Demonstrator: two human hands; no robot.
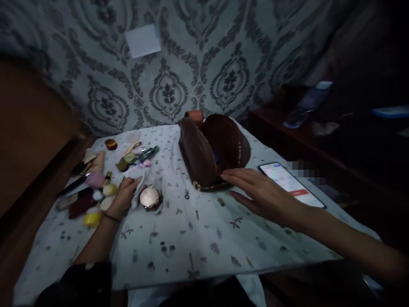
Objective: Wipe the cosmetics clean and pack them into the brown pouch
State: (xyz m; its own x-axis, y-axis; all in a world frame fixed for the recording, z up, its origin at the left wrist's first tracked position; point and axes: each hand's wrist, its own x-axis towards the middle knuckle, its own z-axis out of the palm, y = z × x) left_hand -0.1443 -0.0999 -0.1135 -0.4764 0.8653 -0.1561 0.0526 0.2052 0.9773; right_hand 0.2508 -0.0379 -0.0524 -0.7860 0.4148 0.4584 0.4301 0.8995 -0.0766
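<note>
My left hand (pixel 125 194) is closed on the edge of a crumpled white tissue (pixel 137 177) at the left of the table. Right beside the tissue sits a round compact (pixel 149 197) with a pale pink lid. My right hand (pixel 252 187) has its fingers stretched out, the tips at the front edge of a brown bag (pixel 200 149). The bag stands unzipped, its flap leaning back, and its inside is mostly dark. Nothing shows in my right hand.
Cosmetics, including a yellow-based jar (pixel 92 217), a pink item (pixel 95 179) and a green bottle (pixel 147 155), lie at the left. A lit phone (pixel 292 185) rests at the right. Beyond stands a clear bottle (pixel 308 104). Brown wood (pixel 35 140) borders the left.
</note>
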